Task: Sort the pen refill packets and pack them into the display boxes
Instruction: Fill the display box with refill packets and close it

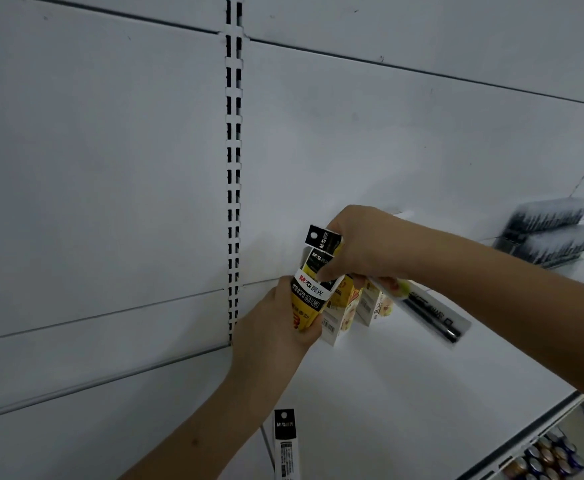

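Head view: left hand (276,317) clamped round yellow display box (306,306) on the shelf (422,375), right hand (356,247) at its one o'clock, fingers (328,271) pinching refill packets (321,244) into its mouth. Best steadied upright, packets slid straight down together. Spare packet (285,441) at six o'clock.

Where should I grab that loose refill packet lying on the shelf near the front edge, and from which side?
Take the loose refill packet by its black header card at the far end, coming down from above with fingers across its narrow width. It lies flat and alone on the white shelf, long axis pointing away from you, so both long edges look reachable; its near end runs out of frame.
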`<state>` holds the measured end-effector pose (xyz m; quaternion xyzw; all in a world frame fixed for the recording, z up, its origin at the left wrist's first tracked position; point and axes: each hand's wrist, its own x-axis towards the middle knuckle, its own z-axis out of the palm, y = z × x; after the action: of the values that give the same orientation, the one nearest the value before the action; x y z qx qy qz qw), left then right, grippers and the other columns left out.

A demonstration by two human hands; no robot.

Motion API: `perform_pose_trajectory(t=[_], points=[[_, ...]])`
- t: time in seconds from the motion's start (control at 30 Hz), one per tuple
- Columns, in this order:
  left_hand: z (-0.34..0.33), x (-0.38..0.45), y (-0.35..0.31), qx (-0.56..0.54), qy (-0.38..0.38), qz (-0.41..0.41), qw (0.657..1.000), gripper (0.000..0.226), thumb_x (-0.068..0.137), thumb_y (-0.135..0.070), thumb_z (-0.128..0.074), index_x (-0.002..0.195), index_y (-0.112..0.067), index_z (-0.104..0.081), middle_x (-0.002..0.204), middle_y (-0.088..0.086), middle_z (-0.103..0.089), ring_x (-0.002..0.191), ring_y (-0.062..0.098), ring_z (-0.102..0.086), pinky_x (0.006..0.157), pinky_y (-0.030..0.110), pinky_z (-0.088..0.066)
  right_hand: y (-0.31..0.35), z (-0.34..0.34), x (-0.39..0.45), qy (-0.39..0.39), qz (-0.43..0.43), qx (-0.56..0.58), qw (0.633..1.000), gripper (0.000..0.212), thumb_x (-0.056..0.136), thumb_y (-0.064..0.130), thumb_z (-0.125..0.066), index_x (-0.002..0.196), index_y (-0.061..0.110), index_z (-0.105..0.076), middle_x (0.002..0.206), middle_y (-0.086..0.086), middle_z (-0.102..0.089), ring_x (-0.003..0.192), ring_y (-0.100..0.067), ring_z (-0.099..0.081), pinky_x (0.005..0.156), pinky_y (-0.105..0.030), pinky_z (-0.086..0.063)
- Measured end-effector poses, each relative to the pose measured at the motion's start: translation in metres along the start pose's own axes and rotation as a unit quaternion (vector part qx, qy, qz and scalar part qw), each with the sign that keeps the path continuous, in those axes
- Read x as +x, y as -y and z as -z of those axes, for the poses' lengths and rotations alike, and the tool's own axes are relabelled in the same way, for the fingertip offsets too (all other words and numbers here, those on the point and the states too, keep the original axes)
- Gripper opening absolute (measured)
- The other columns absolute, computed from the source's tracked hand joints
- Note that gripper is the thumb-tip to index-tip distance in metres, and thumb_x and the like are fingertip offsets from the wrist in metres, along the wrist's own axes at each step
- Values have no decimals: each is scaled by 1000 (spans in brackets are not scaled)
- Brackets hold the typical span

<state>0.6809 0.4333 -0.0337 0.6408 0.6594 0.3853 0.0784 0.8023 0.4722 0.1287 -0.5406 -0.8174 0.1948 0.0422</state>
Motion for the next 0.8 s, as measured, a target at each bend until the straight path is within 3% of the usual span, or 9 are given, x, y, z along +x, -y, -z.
perform_pose_trajectory(t=[0.2, 0.43, 0.53, 0.63, 0.73, 0.8], points=[[0, -1, 0, 0, -1, -7, 1000, 44, 83, -53, -66, 116, -31, -47, 98, -13, -61, 79, 3, -54, 66, 22, -43, 3, -4, -1, 14, -6, 10, 1000, 18, 82, 21, -76, 94, 8, -71, 39, 4, -56, 34, -14, -46, 33, -15, -36], [2, 0, 1, 10, -13, -19, 1000, 43, 85, -49, -66, 119, -30, -50, 92, -12, -63, 78, 6, -57, 63, 22, -40, 1, 1, -10, 111, -51, 120, 985, 28, 87, 14, -67, 104, -7, -66, 45, -6, -48, 28, -13, -31, 30, -15, -26], [2, 0, 1, 14, -11, -26, 999, 41, 86, -50, -64, 118, -29, -51, 87, -13, -60, 73, 5, -51, 62, 21, -37, 1, -1, -12, 126, -63, 122, 982, 32, 89, 12, -62, 110, -12, -63, 49, -9, -44, 25, -10, -31, 29, -14, -26], [3, 2, 1, 23, -11, -37, 999, 42, 88, -49, -62, 122, -26, -51, 93, -9, -65, 79, 8, -58, 63, 21, -35, 3, -7, -10, 142, -71, 106, 982, 32, 88, 10, -58, 107, -16, -60, 50, -8, -42, 25, -10, -29, 29, -14, -24], [3, 2, 2, 32, -29, -49, 998, 41, 89, -50, -62, 119, -24, -52, 91, -9, -65, 72, 5, -49, 61, 19, -30, 5, -14, -7, 151, -62, 116, 980, 25, 86, 10, -55, 100, -9, -63, 46, -6, -41, 30, -14, -26, 31, -15, -22], [2, 1, 2, 26, -46, -55, 997, 41, 87, -49, -65, 116, -21, -56, 88, -6, -66, 71, 9, -55, 60, 20, -30, 9, -17, -8, 157, -48, 100, 981, 19, 85, 11, -56, 95, -2, -64, 42, -4, -42, 30, -14, -25, 31, -14, -22]])
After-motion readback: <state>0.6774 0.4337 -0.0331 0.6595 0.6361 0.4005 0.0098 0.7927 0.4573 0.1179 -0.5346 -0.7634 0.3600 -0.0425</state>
